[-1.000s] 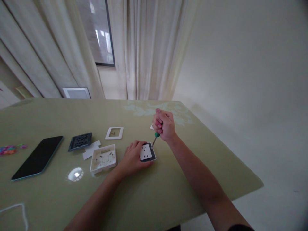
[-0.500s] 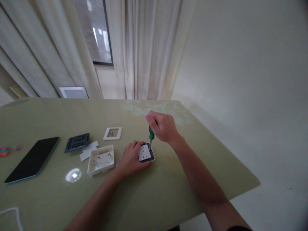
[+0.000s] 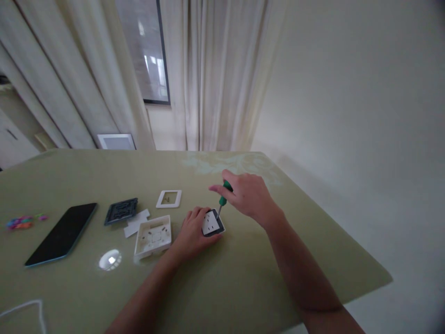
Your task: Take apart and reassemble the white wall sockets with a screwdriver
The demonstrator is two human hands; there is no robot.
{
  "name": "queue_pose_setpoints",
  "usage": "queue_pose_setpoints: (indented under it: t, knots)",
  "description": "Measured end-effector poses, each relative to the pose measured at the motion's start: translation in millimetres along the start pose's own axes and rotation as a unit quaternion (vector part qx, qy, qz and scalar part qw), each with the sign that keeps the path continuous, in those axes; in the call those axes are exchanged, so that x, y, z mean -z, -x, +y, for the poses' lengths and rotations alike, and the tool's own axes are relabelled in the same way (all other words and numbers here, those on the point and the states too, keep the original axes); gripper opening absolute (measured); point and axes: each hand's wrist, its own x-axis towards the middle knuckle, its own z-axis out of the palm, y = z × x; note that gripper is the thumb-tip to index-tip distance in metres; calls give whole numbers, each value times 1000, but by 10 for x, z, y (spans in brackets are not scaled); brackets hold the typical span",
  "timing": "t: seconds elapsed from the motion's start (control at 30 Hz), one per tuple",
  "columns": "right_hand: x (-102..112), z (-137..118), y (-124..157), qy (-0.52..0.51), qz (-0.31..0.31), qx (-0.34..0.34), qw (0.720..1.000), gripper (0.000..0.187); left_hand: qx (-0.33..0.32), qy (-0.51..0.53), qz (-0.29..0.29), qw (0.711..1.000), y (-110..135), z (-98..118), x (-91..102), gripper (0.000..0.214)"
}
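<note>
My left hand [image 3: 195,234] is closed around a wall socket [image 3: 210,223] with a white slotted face and dark edges, holding it on the table. In my right hand [image 3: 251,194] is a green-handled screwdriver [image 3: 222,201], its thumb stretched out along the left side. The metal shaft slants down and its tip meets the dark upper right edge of the socket. Left of my left hand sits an open white mounting box [image 3: 153,237]. A white frame [image 3: 168,199] lies behind it, with small screws inside its opening.
A dark plate [image 3: 121,211] and white flat pieces [image 3: 136,223] lie left of the box. Farther left are a black tablet [image 3: 63,234] and small colourful pieces [image 3: 23,222]. A white cable [image 3: 39,308] lies at the near left. The table's right edge runs along the wall.
My right hand has turned and moved slightly right, tilting the screwdriver handle to the right; its thumb is now extended. The camera view has shifted a little left. My left hand keeps its hold.
</note>
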Motion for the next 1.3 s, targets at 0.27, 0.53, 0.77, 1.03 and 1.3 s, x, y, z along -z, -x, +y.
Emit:
queue_pose_setpoints:
  t: [0.27,0.53,0.77,1.03,1.3]
  knots:
    - [13,96,-63,-139,-54,101,984,20,-11,2,-45,999,-33,31,79,73]
    - [92,260,-57,-21,-48,18,998,44,-17,5,-77,997,-12,77,71,77]
    - [228,401,-20,-135,-159,194,959,29,-29,20,-99,994,-16,92,101,79]
    - [185,440,-10,-39,-95,41,994,39,-4,1,-56,998,32,117,-10,76]
    - [235,370,-3,-15,-108,77,991,36,-15,10,-101,995,5,114,51,80]
